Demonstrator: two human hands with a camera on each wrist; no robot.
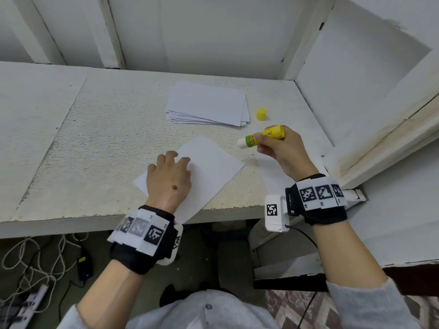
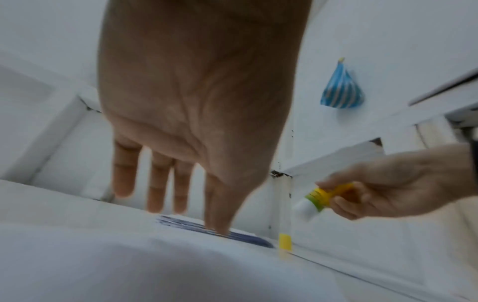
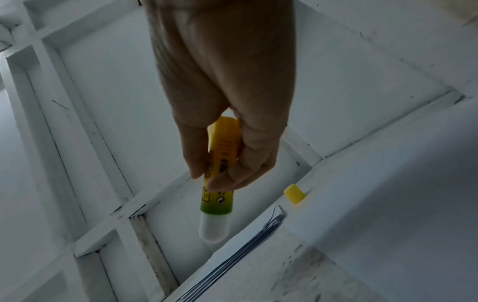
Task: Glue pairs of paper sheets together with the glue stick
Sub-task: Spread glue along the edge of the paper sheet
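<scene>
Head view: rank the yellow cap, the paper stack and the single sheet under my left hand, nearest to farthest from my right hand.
From the right hand:
1. Yellow cap, just beyond it.
2. Single sheet, to its left.
3. Paper stack, beyond and left.
Sheet and stack are nearly too close to call.

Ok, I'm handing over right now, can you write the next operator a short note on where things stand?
Left hand: fingers flat, pressing the sheet near the table's front edge.
Right hand: gripping the glue stick, uncapped, white tip pointing toward the sheet but held above it.
Yellow cap stands on the table, right of the paper stack. Another sheet lies partly hidden under the right hand.
Done: stick uncapped, sheet laid out and held down.
Left: spread glue on it, press a second sheet on, repeat through the stack. No finished pairs can be told apart.
</scene>
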